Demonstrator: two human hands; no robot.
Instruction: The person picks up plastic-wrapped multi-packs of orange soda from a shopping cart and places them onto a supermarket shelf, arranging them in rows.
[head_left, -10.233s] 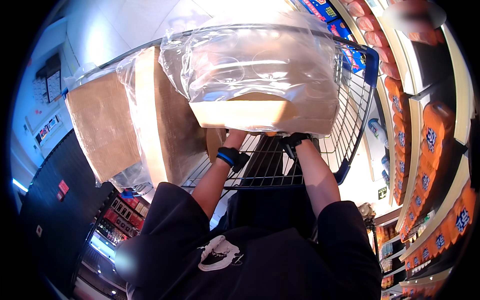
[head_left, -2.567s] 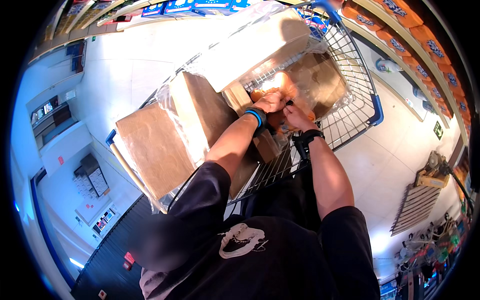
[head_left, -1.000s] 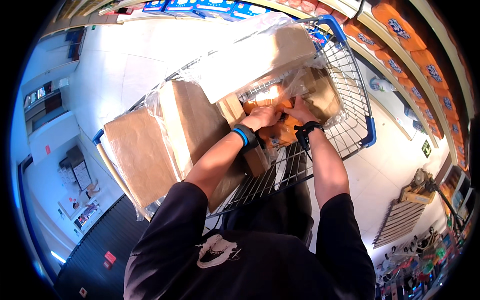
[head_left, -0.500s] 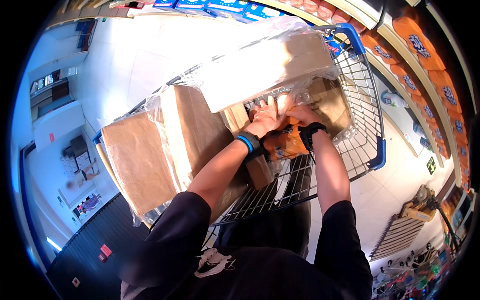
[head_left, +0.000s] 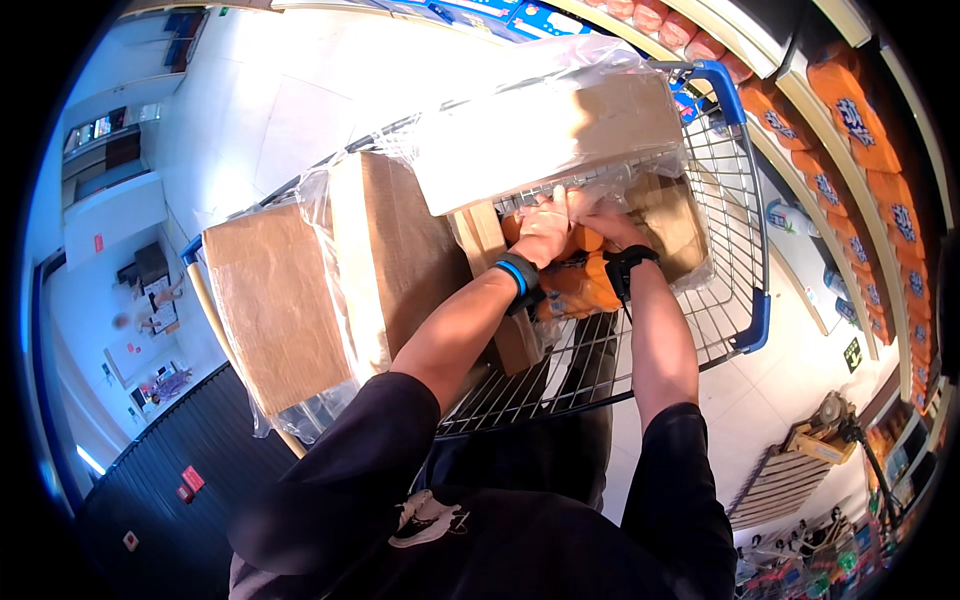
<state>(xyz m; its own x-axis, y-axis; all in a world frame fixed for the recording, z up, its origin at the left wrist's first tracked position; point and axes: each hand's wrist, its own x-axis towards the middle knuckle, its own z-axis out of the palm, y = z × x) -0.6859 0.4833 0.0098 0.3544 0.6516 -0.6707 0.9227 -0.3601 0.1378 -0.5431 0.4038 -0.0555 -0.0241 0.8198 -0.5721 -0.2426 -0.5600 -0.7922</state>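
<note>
My left hand [head_left: 546, 228] and my right hand [head_left: 612, 230] meet inside a wire shopping cart [head_left: 730, 170]. Clear plastic [head_left: 600, 188] bunches up at their fingertips, and the fingers of both look bent and drawn together around it. Exactly what each fingertip pinches is partly hidden. Orange printed packs [head_left: 580, 290] lie just under my wrists. Beyond my hands a long carton [head_left: 530, 130], glaring white in the light, rests across the far side of the cart. A brown carton [head_left: 668, 225] in clear film sits right of my right hand.
Large brown cartons [head_left: 275, 300] in plastic film fill the cart's left side. Shelves of orange packs [head_left: 850, 120] run along the right. Blue packages [head_left: 545, 20] line the far edge. A slatted wooden piece [head_left: 780, 485] stands on the floor at lower right.
My left hand has shifted slightly right, toward my right hand, and its spread fingers have drawn together. More orange packing shows beside it. The cart's place in view is nearly the same.
</note>
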